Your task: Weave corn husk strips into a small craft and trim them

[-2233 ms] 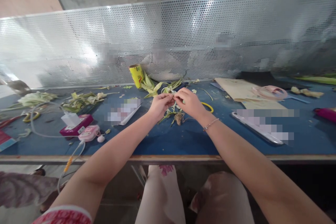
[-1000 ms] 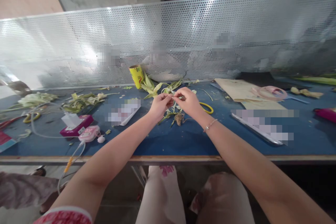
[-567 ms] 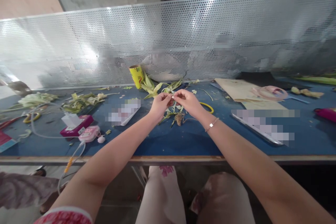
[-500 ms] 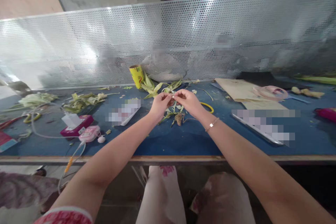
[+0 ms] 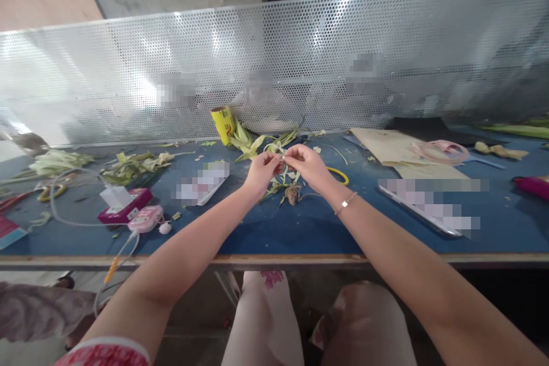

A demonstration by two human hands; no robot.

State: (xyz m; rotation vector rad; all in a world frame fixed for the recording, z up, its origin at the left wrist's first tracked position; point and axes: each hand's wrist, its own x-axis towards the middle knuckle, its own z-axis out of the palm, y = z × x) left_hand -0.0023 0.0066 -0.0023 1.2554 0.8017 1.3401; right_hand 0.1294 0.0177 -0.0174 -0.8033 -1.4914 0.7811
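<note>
My left hand (image 5: 265, 173) and my right hand (image 5: 306, 164) meet above the blue tabletop, fingertips pinched close together. Between them shows a small pale bit, too small to name. Beneath and just behind the fingers lie pale green corn husk strips (image 5: 277, 189). A small brown twine-like bundle (image 5: 293, 194) rests on the table just below my hands. Behind them, green husk leaves (image 5: 243, 142) lean by a yellow cardboard tube (image 5: 222, 124). A yellow ring-shaped handle (image 5: 341, 175) shows partly behind my right wrist.
Left: a maroon power block (image 5: 136, 206), pink charger case (image 5: 146, 219), cables and husk piles (image 5: 137, 167). Blurred-out flat items lie either side of my arms. Right: brown paper (image 5: 386, 148) and a pink tape roll (image 5: 444, 151). A perforated metal screen (image 5: 283, 40) stands along the back.
Both hands stay in nearly the same place, still pinched together. The view has shifted very slightly; nothing on the table has visibly moved.
</note>
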